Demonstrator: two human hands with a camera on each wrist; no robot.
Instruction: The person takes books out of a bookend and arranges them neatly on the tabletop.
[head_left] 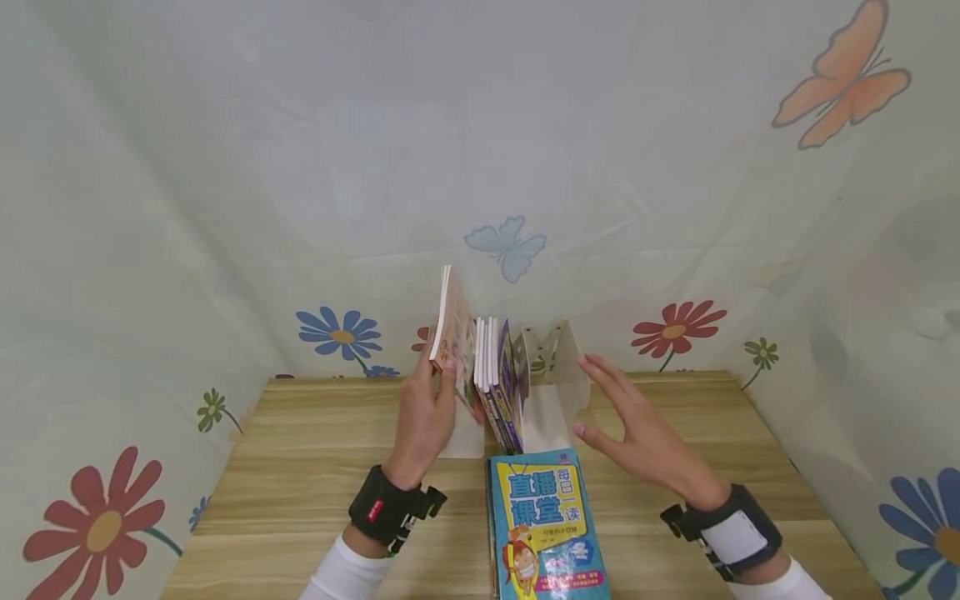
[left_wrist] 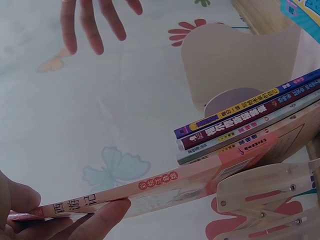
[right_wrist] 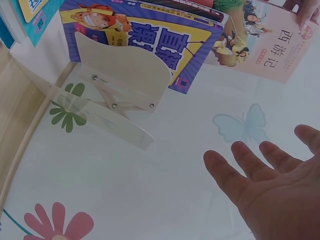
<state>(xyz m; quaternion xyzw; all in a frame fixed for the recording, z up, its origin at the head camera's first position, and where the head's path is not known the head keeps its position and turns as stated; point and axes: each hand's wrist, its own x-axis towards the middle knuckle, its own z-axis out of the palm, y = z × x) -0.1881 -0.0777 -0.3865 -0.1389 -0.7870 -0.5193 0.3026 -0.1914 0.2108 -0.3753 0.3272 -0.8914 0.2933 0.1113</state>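
Observation:
My left hand (head_left: 427,417) pinches a thin pink book (head_left: 457,333) by its near end, thumb on one side and fingers on the other. In the left wrist view its spine (left_wrist: 165,181) carries Chinese characters; its cover (right_wrist: 280,45) shows painted figures. The book rises at a tilt, higher than the several upright books (head_left: 491,358) just right of it. These stand in a cream expanding bookend rack (head_left: 573,371), whose right part holds no books. My right hand (head_left: 648,437) has its fingers extended, fingertips beside the rack's right panel.
Nearer me, a blue book (head_left: 551,533) with a yellow title panel lies flat on top of a stack. Everything stands on a wood-grain table (head_left: 300,467). Behind it and at both sides hangs a pale cloth (head_left: 375,167) printed with flowers and butterflies.

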